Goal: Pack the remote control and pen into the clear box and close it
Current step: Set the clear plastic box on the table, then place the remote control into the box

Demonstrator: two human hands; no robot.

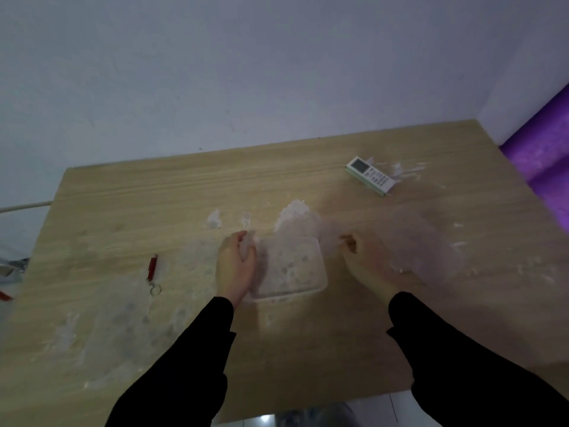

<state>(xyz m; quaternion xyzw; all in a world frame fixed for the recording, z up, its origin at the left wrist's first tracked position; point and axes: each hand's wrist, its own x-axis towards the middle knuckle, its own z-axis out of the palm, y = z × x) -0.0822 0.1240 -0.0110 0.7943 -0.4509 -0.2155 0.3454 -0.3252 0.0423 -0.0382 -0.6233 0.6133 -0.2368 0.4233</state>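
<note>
The clear box (292, 268) sits open in the middle of the wooden table (123, 195), and its inside looks bare. My left hand (235, 265) grips the box's left wall. My right hand (368, 260) is just right of the box, fingers closed on the edge of the clear lid (428, 245), which is blurred and spreads out to the right. The white remote control (369, 175) lies flat at the back right, far from both hands. The red pen (152, 268), with a key ring on its near end, lies to the left of the box.
A white wall runs behind the table. A purple roll (542, 143) leans at the right edge. A pale cable (24, 206) and some small items (7, 272) show past the table's left side. White glare patches dot the tabletop.
</note>
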